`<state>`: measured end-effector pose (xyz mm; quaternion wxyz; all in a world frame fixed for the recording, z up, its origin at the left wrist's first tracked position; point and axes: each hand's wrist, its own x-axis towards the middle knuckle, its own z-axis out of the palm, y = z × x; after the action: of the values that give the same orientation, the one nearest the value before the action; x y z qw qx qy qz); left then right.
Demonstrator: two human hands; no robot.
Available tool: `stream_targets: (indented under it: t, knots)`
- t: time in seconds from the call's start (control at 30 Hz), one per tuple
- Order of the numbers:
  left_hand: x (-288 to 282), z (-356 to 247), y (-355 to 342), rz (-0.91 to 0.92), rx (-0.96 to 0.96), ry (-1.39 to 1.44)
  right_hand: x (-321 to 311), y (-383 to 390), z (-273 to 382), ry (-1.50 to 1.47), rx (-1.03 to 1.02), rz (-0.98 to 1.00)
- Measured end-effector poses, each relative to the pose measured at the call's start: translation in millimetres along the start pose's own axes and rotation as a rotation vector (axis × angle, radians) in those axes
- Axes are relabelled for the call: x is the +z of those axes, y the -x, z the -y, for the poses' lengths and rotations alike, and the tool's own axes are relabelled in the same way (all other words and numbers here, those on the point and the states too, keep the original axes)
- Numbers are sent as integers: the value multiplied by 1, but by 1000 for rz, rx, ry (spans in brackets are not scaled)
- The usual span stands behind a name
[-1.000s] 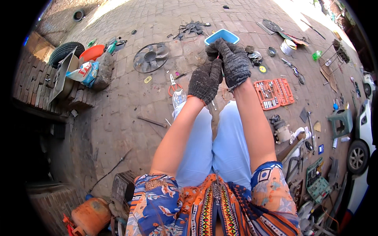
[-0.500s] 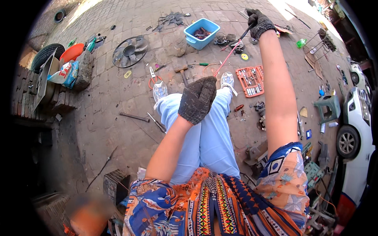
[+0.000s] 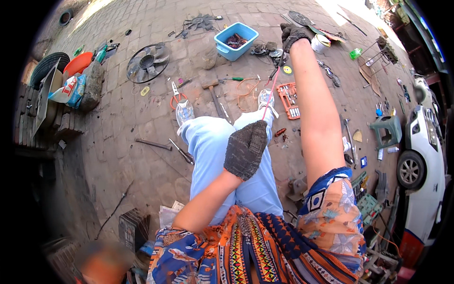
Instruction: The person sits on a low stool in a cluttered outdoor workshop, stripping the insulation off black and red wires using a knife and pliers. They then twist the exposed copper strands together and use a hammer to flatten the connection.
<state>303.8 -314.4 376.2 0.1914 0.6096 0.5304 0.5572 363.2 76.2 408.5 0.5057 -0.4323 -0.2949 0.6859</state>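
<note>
Where the pink wire (image 3: 270, 97) runs: as I see it from my end, it climbs in a taut slant from the left hand (image 3: 246, 149) toward the right hand (image 3: 294, 38), crossing in view over the right shoe (image 3: 263, 98)
Left hand: in a dark knitted glove, over the pale blue trousers (image 3: 213, 161) near the right knee; fingers folded and pressed together, pinching the wire, which disappears into the glove; I cannot tell how much is hidden inside
Right hand: gloved alike, arm stretched far forward; fingers curled into a fist around a dark strand (image 3: 282, 59) that hangs toward the wire's upper end; I cannot make out how the two join
Blue tub (image 3: 232, 53): on the paving (image 3: 127, 113), left of the right hand; dark reddish scraps (image 3: 236, 41) lie inside
Near the feet: orange-handled pliers (image 3: 176, 95) just ahead of the left shoe (image 3: 185, 112); a hammer (image 3: 210, 84) lies between the shoes; a green-handled screwdriver (image 3: 238, 79) sits beyond it
Orange socket case (image 3: 282, 99): open, just right of the right shoe, partly behind the right forearm; a yellow disc (image 3: 284, 70) lies beyond it
Farther out: a ringed fan (image 3: 146, 60) on the left; a green stool (image 3: 385, 128) and a white car (image 3: 428, 128) on the right
</note>
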Motion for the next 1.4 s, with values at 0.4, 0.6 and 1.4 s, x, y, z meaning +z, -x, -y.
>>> stream_targets:
  t: [0.4,0.6,1.4]
  knots:
    - [-63,-33,-18,171,-100,-11,29,199,-10,-302,-110,645]
    - [-107,-42,-35,-105,104,-168,36,255,-41,-384,-31,719]
    - [-126,27,-41,-818,-649,1119,3,356,-104,22,-434,746]
